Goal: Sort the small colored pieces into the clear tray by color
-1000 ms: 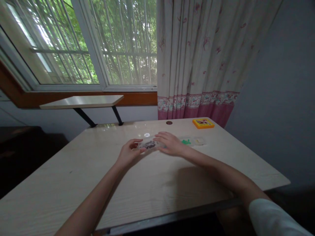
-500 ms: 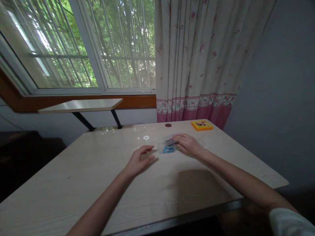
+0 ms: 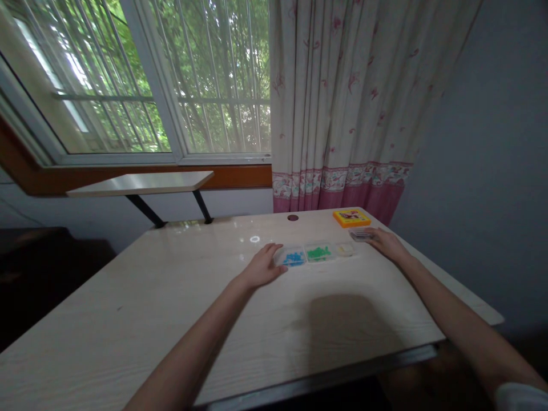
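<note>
A clear plastic tray (image 3: 317,254) lies on the pale wooden table (image 3: 171,308), with blue, green and yellowish pieces in three compartments. My left hand (image 3: 262,267) rests flat at the tray's left end, fingers stretched out and touching its edge. My right hand (image 3: 385,241) is at the far right, its fingers on a clear lid with dark print (image 3: 360,234), which lies on the table just beyond the tray's right end. An orange flat box (image 3: 351,217) sits right behind the lid.
A small round hole (image 3: 293,217) is in the table near its far edge. Behind stand a barred window (image 3: 141,85), a flowered curtain (image 3: 342,103) and a narrow shelf (image 3: 141,182) under the sill. The table's right edge runs close to my right forearm.
My right hand carried the clear lid off the tray and moved it right, setting it down by the orange box. My left hand slid right to the tray's left end. The compartments are now uncovered.
</note>
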